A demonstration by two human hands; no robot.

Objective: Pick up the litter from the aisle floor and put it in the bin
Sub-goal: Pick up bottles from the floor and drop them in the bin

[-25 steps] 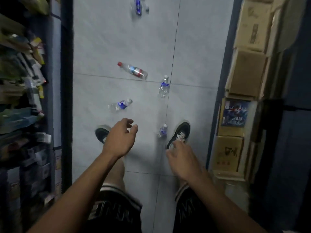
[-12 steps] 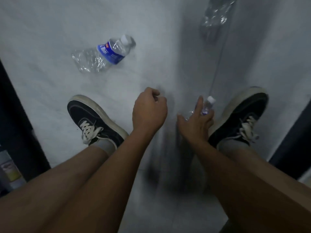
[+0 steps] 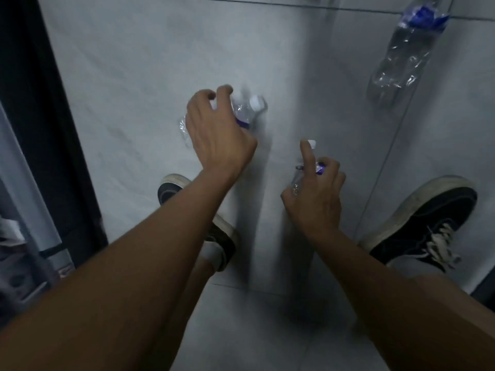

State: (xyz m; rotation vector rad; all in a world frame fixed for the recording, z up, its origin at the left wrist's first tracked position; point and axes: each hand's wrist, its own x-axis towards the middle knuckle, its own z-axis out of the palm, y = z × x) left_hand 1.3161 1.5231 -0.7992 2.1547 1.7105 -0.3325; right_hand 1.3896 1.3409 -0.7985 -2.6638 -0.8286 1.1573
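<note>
Plastic bottle [image 3: 245,111] lies under left grip [image 3: 218,135].

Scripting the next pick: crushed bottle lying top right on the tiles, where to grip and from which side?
Grip the crushed bottle across its crumpled clear body, below the blue label, coming from above. It lies flat on the floor, long axis pointing away, so its flanks look open. Both hands already hold bottles.

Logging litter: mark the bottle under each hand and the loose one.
Left-hand bottle [image 3: 255,103], head view, white cap.
Right-hand bottle [image 3: 312,144], head view, white cap.
Loose bottle [image 3: 401,57], head view, crumpled clear body.
</note>
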